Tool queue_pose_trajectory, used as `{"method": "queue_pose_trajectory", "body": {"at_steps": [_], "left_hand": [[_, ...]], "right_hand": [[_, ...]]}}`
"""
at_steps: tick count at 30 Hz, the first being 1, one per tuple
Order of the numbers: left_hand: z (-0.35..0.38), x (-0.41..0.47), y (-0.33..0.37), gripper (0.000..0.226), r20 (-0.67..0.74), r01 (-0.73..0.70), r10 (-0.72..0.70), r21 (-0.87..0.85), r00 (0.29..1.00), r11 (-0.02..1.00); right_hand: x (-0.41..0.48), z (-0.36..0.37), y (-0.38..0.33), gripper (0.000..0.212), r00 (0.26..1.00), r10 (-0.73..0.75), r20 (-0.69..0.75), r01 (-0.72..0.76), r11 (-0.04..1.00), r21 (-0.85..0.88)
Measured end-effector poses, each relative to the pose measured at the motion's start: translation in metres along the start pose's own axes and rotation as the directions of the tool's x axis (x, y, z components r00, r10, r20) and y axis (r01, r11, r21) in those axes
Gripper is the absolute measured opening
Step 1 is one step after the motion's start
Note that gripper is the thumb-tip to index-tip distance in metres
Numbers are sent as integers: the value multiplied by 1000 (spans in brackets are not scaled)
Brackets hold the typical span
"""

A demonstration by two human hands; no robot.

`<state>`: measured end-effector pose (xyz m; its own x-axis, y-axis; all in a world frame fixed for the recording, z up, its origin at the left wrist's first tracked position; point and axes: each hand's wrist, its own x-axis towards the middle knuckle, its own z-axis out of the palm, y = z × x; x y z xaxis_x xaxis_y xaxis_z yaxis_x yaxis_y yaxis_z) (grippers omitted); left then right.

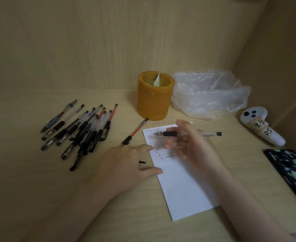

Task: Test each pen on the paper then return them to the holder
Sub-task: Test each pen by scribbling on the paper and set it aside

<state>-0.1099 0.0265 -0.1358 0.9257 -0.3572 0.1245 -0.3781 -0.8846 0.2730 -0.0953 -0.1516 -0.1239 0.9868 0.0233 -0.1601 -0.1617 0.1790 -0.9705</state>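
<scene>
Your right hand (pixel 191 147) pinches clear-barrelled pen with black rubber grip (pixel 187 133), uncapped tip pointing left, over written-on upper part of white paper sheet (pixel 182 186); fingers blurred. Your left hand (pixel 126 165) flat on pale wooden desk (pixel 39 189), fingers straight, spread, touching sheet's left edge. Small black cap (pixel 142 162) between those fingers. Beyond: loose red-barrelled pen (pixel 136 131), heap of black and red pens (pixel 81 130) at left, orange cylindrical holder (pixel 154 102) by back wall.

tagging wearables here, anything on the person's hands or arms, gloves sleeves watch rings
Nothing visible. The left hand and right hand are bare, ungloved, and both forearms show no sleeve, watch or bracelet. No rings show, though the right hand is motion-blurred.
</scene>
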Motion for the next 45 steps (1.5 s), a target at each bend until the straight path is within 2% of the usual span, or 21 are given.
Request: {"method": "queue_pose_trajectory", "body": {"at_steps": [3,6,12,17,21,26,45], "left_hand": [[6,0,4,69,-17,10,-11,-24,1000,1000],[11,0,5,67,-53,1,-4,-52,999,999],[11,-1,5,66,-66,17,-22,-85,998,996],[13,0,3,67,-51,48,-55,-131,997,990],[14,1,3,67,-41,61,-67,-138,997,989],[13,0,4,67,-38,61,-68,-154,997,986],[16,0,2,68,-27,77,-82,-144,996,987]], "right_hand": [[-5,6,7,39,987,-109,-114,85,976,-202],[-5,8,14,40,973,-167,-157,138,973,-183],[-8,8,16,31,982,-179,-68,163,968,-191],[-6,10,21,44,954,-261,-145,210,933,-293],[-4,9,27,41,937,-304,-169,228,903,-364],[-3,8,31,31,935,-312,-169,224,887,-403],[-2,8,35,34,931,-341,-130,246,850,-465]]}}
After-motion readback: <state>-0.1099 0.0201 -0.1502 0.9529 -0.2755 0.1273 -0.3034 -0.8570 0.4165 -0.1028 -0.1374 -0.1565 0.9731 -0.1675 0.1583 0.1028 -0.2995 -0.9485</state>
